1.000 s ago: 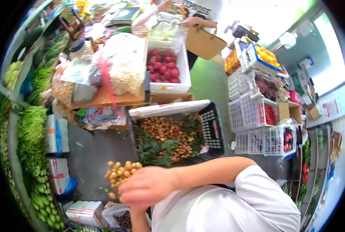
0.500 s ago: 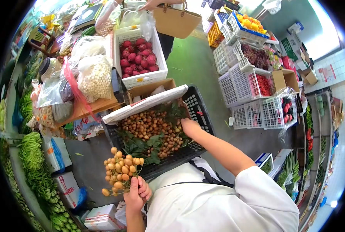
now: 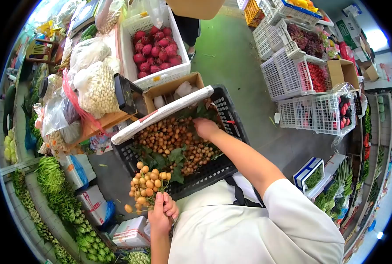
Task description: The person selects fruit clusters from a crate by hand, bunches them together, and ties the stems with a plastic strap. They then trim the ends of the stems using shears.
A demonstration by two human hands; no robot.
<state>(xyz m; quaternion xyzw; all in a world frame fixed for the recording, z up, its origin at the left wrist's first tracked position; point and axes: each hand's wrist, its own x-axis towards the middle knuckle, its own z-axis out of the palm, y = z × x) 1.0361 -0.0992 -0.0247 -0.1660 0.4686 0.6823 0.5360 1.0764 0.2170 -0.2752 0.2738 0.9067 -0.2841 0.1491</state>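
My left hand [image 3: 164, 212] is closed around the stems of a bunch of round yellow-brown fruit [image 3: 148, 185], perhaps wampee. This bunch is held up near my body, just outside the near left edge of a black plastic crate [image 3: 232, 110]. Inside the crate lies a heap of smaller-looking brown fruit [image 3: 163, 137] of a similar kind, with dark green leaves [image 3: 177, 156] among it. My right hand [image 3: 206, 128] reaches into the far right part of the heap, its fingers curled downward. What its fingertips grip is hidden. A white foam board [image 3: 163, 115] rests across the crate's far side.
Beyond the crate stand a cardboard box [image 3: 194, 82] and a white crate [image 3: 183, 69] of dragon fruit. Bagged goods [image 3: 97, 90] crowd the left counter. White crates [image 3: 280, 79] are stacked at right. Another person's leg [image 3: 189, 33] shows at the top.
My right hand has moved left and farther back over the heap. The left hand still holds its bunch, now nearer the crate. The view has shifted, and the other person's hand is out of sight.
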